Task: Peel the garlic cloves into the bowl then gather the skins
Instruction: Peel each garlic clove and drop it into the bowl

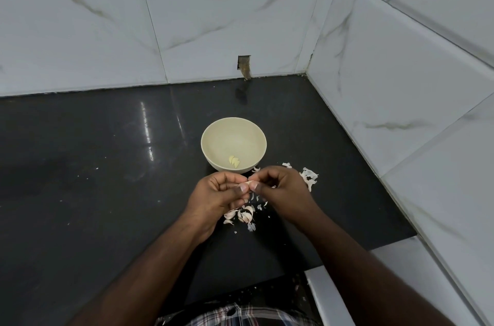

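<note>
A cream bowl (213,136) stands on the black counter and holds a few peeled yellow cloves (234,162). Just in front of it my left hand (217,196) and my right hand (284,189) meet, both pinching one small garlic clove (250,182) between thumbs and fingertips. Unpeeled cloves and loose skins (242,216) lie on the counter under my hands. A second heap of white skins (309,177) sits right of my right hand.
The black counter (107,165) ends in a tiled wall corner at the back right. A small hole with a stub (244,66) is in the back wall. A white ledge (334,296) runs at the lower right.
</note>
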A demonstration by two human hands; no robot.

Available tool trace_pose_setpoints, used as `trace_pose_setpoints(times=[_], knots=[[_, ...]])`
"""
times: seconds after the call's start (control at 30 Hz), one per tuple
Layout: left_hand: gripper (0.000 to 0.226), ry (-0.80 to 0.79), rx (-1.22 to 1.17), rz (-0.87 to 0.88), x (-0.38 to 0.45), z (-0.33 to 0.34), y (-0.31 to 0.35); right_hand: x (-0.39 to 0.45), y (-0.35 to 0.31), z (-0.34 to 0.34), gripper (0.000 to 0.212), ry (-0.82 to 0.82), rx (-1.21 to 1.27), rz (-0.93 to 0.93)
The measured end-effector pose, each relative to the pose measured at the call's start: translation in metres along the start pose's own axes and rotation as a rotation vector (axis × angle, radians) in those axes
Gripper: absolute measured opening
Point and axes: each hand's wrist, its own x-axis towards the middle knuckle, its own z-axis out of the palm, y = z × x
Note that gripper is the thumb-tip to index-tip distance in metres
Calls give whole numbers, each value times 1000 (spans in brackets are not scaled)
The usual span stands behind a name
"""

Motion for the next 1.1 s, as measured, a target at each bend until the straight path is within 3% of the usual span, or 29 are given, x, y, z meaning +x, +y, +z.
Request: trace_pose_setpoints(times=[0.1, 0.3, 0.67, 0.93, 1.1], knots=[[7, 22, 86, 54, -1, 0, -2, -1, -1, 3, 6, -5, 99, 74], [24, 76, 495, 257, 3, -6, -4, 1, -2, 3, 8, -55, 296, 351], [34, -33, 713, 510, -4, -10, 2, 4, -4, -9, 19, -229, 623, 655], [23, 34, 411, 318, 1, -3, -1, 5, -1, -7, 15, -177, 630, 518], [30, 131, 579, 461, 5, -5, -5, 4, -2, -4, 12, -98, 574, 480]])
